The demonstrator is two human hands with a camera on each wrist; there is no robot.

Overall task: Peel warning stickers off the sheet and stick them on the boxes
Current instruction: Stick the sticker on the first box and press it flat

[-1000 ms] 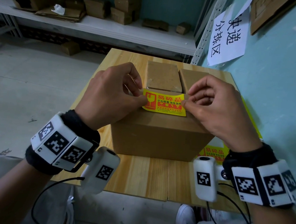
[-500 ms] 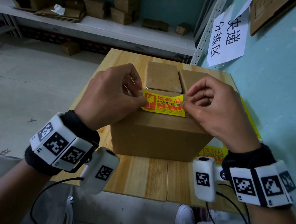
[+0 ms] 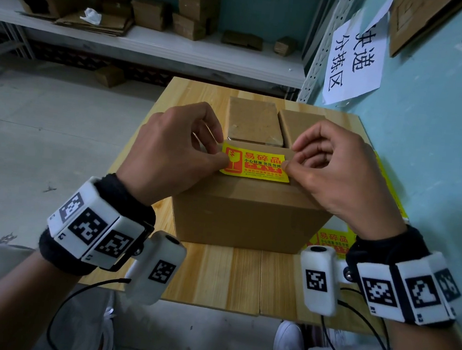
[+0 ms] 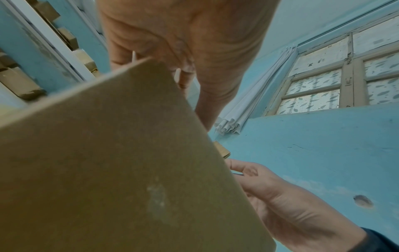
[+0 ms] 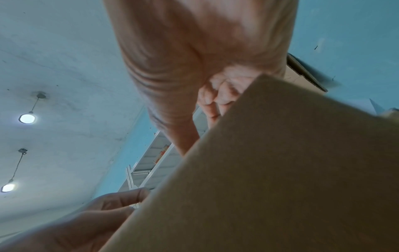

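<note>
A yellow and red warning sticker [image 3: 256,166] lies flat across the far top of a large brown cardboard box [image 3: 245,216] at the table's middle. My left hand [image 3: 169,151] pinches the sticker's left end, and my right hand [image 3: 336,168] pinches its right end. Both hands hover over the box top with curled fingers. The sticker sheet [image 3: 331,241] pokes out from behind the box's right side, under my right wrist. In the wrist views only the box wall [image 4: 121,170] [image 5: 280,170] and both palms show; the sticker is hidden.
Two smaller brown boxes [image 3: 254,121] [image 3: 300,125] stand side by side behind the big one on the wooden table [image 3: 230,277]. A turquoise wall with a paper sign [image 3: 353,53] borders the right. A white shelf [image 3: 158,44] with several cardboard boxes runs along the back.
The sticker has come down from a slightly lifted position to lie lower and flatter on the box top. Both hands kept their pinch and sank a little with it.
</note>
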